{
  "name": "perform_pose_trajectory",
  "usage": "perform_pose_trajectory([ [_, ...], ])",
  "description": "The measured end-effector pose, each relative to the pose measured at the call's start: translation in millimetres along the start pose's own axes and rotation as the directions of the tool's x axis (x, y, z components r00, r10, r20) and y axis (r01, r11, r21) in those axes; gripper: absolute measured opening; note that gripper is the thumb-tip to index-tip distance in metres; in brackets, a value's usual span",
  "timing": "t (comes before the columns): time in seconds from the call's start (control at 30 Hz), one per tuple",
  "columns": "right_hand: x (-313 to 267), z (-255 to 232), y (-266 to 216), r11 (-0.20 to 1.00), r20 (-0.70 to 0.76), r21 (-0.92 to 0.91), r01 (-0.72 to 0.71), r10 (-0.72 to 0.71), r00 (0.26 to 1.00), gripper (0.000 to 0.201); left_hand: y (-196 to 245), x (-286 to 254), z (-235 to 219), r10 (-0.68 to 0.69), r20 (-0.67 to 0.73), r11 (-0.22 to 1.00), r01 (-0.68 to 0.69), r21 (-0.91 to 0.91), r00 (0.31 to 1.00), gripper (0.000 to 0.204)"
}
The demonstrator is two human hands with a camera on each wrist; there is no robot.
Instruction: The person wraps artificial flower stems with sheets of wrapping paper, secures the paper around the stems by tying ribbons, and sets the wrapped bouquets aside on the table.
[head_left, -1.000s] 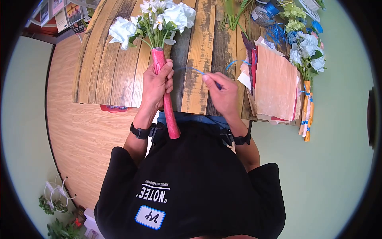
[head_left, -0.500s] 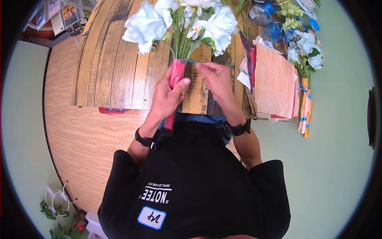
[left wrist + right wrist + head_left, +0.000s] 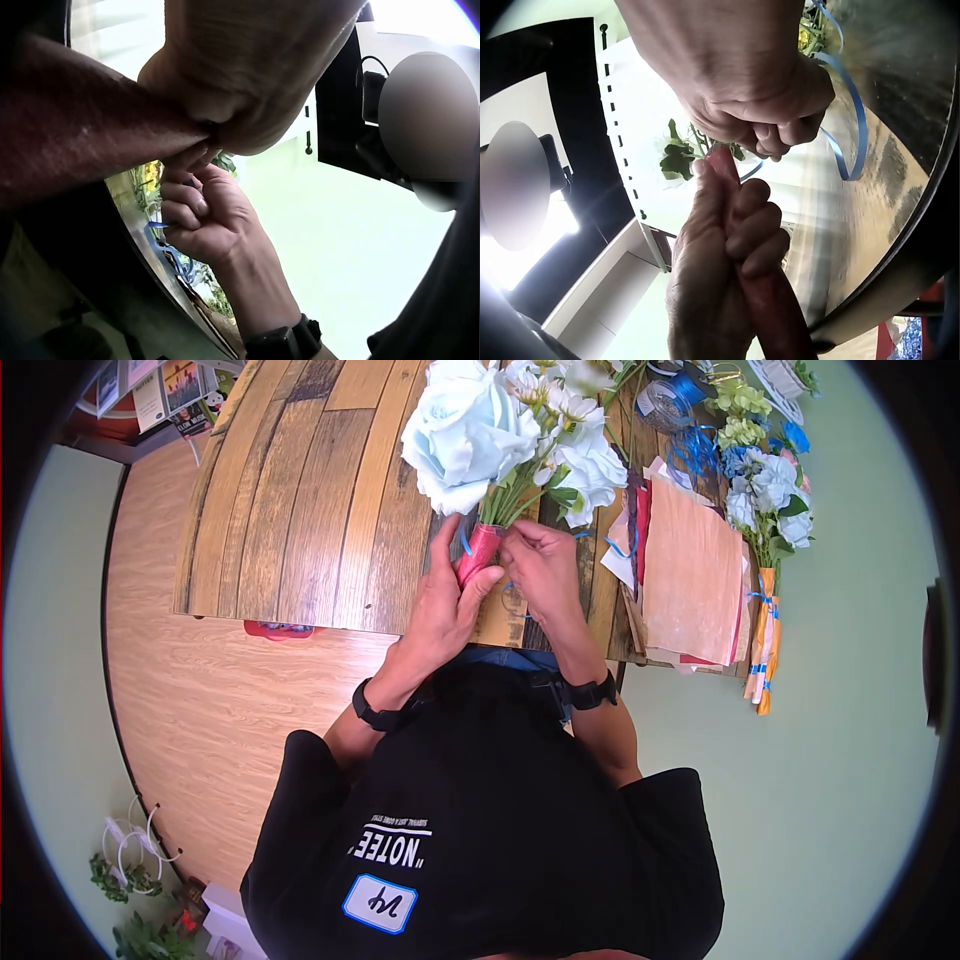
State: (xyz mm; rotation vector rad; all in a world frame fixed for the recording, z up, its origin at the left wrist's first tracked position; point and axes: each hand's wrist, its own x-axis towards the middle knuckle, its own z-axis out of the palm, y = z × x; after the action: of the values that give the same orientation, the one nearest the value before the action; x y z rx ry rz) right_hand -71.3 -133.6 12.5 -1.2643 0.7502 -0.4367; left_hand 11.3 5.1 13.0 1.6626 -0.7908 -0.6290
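My left hand grips a bouquet by its pink-red paper-wrapped handle, fingers curled round it in the right wrist view. White and pale blue artificial flowers spread above the wrap, over the table. My right hand is at the top of the wrap, its curled fingers pinching a thin blue ribbon. That ribbon loops away from the hand in the right wrist view. A short piece of it shows on the wrap's left side, by the left index finger. The right fingertips are partly hidden behind the wrap.
Right of the hands lies a stack of peach and red wrapping papers. Beyond it is a finished-looking bouquet with an orange wrap at the table's right edge. Ribbon spools and green flowers sit at the back right of the wooden table.
The bouquet has moved to the right, its head tilting rightward and closer to the camera. My right hand has come in to the top of the wrap, bringing the ribbon against it.
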Motion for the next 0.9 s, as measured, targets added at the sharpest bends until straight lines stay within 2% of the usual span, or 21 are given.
perform_pose_trajectory([
  [0.13, -0.2, -2.6, 3.4, 0.999, -0.011, 0.036, -0.041, 0.041, 0.999, 0.017, -1.9, 1.3, 0.4, 0.029, 0.051, 0.998, -0.031, 0.046, 0.998, 0.083],
  [0.2, 0.1, -0.6, 11.5, 0.998, 0.033, -0.007, 0.065, -0.064, 0.997, 0.017, -0.4, 2.3, 0.8, 0.025, 0.069, 0.998, -0.028, 0.053, 0.997, 0.083],
  [0.33, 1.0, -12.4, 23.8, 0.996, 0.129, -0.006, 0.087, -0.085, 0.988, 0.017, 6.8, 3.5, -0.5, -0.075, 0.16, 0.997, 0.07, 0.034, 0.984, 0.079],
  [0.4, -1.3, -19.9, 19.9, 0.979, 0.203, -0.148, 0.142, -0.11, 0.973, 0.018, 6.9, 2.8, 1.2, -0.1, 0.2, 0.995, 0.097, 0.022, 0.975, 0.077],
  [0.47, -2.6, -26.9, 17.8, 0.973, 0.226, -0.189, 0.135, -0.091, 0.97, 0.018, 6.6, 2.8, 4.5, -0.011, 0.185, 1.0, 0.01, 0.005, 0.983, 0.073],
  [0.5, -3.2, -29.1, 17.5, 0.964, 0.251, -0.231, 0.13, -0.07, 0.965, 0.018, 6.1, 3.1, 6.0, -0.011, 0.188, 1.0, 0.01, 0.006, 0.982, 0.073],
  [0.63, -4.5, -32.1, 23.6, 0.977, 0.238, -0.153, 0.151, -0.112, 0.965, 0.019, 2.9, 4.0, 11.3, 0.033, 0.174, 0.999, -0.032, -0.009, 0.984, 0.069],
  [0.7, -4.9, -35.2, 26.3, 0.994, 0.27, -0.062, 0.093, -0.073, 0.96, 0.02, 4.1, 4.1, 12.8, 0.063, 0.166, 0.998, -0.064, -0.003, 0.984, 0.068],
  [0.73, -5.4, -36.5, 24.5, 0.994, 0.27, -0.059, 0.096, -0.077, 0.96, 0.02, 6.8, 3.3, 12.9, 0.029, 0.167, 1.0, -0.029, -0.002, 0.986, 0.066],
  [0.8, -8.9, -39.0, 18.5, 0.997, 0.322, 0.039, -0.063, 0.047, 0.946, 0.021, 9.8, 3.7, 11.9, 0.003, 0.167, 1.0, -0.004, 0.003, 0.986, 0.065],
  [0.87, -11.4, -40.4, 17.4, 1.0, 0.332, 0.019, -0.014, 0.007, 0.943, 0.021, 10.1, 6.1, 10.0, -0.137, 0.264, 0.99, 0.138, 0.015, 0.955, 0.058],
  [0.9, -13.5, -41.4, 17.9, 1.0, 0.343, -0.003, 0.022, -0.02, 0.939, 0.021, 10.6, 5.3, 12.3, -0.032, 0.215, 0.999, 0.038, -0.024, 0.976, 0.049],
])
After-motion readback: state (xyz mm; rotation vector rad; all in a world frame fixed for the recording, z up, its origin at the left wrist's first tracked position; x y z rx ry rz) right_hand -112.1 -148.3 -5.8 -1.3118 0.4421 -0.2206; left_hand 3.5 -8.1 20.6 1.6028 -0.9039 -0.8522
